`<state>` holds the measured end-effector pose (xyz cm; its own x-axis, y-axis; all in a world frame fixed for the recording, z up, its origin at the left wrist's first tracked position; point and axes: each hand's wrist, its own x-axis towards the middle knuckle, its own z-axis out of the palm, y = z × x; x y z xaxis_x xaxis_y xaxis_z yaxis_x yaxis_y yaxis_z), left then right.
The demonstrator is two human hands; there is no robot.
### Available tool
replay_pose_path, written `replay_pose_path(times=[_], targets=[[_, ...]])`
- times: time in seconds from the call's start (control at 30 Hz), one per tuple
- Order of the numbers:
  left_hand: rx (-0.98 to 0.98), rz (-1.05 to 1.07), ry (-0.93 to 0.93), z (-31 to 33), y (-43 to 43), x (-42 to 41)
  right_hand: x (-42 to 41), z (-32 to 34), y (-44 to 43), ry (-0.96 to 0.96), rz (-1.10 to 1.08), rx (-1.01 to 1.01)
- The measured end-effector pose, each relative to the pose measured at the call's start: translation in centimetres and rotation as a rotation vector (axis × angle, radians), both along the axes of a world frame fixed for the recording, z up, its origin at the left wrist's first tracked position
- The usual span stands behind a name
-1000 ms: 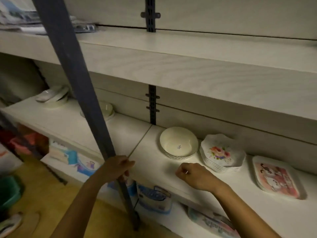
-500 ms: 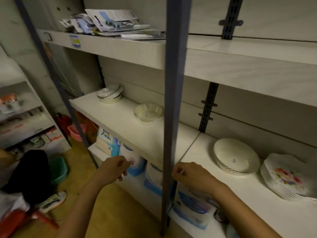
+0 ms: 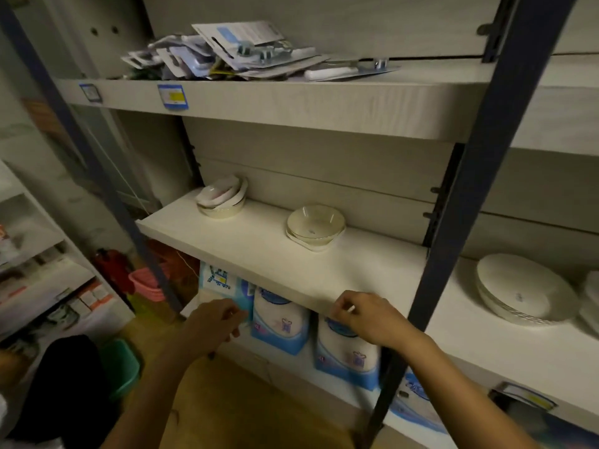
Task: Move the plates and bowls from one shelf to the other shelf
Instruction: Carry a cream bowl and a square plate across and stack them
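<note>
On the left white shelf (image 3: 246, 254) a small stack of cream bowls (image 3: 315, 226) sits near the middle, and a tilted stack of small bowls (image 3: 223, 197) stands at the back left. On the right shelf (image 3: 492, 345) lies a stack of wide cream bowls (image 3: 522, 291), with more plates (image 3: 591, 299) cut off at the frame's edge. My left hand (image 3: 212, 325) hangs below the left shelf's front edge, fingers loosely curled, holding nothing. My right hand (image 3: 366, 315) hovers at that front edge, fingers loosely curled and empty.
A dark blue upright post (image 3: 466, 222) separates the two shelves. The top shelf holds packaged goods (image 3: 246, 53). Blue-and-white packs (image 3: 282, 322) stand on the shelf below. A pink basket (image 3: 146, 283), a green bin (image 3: 124, 364) and another rack (image 3: 35, 264) are at the left.
The view has swung left, so the left shelf's bowls are now central and the floral plates have slid out at the right. Both hands stay empty near the shelf's front edge.
</note>
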<state>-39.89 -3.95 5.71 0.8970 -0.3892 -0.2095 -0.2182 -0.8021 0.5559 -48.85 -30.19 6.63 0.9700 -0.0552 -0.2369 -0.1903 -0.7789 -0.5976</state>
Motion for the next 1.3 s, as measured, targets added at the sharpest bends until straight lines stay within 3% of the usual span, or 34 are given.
replay_pose_path(times=[0.53, 0.77, 1.13, 1.3], targets=[[-0.07, -0.073, -0.08, -0.6, -1.1, 16.2, 14.7, -2.5, -1.6, -0.006, -0.333, -0.037], [-0.007, -0.178, -0.124, -0.1, -4.4, 23.1, 20.9, -4.1, -4.0, 0.122, -0.559, -0.084], [0.089, -0.328, -0.04, -1.9, -6.2, 28.5, 26.2, -6.3, -3.5, 0.27, -0.761, -0.205], [0.111, -0.355, -0.008, -2.1, -6.1, 30.4, 26.9, -6.1, -3.5, 0.247, -0.853, -0.1]])
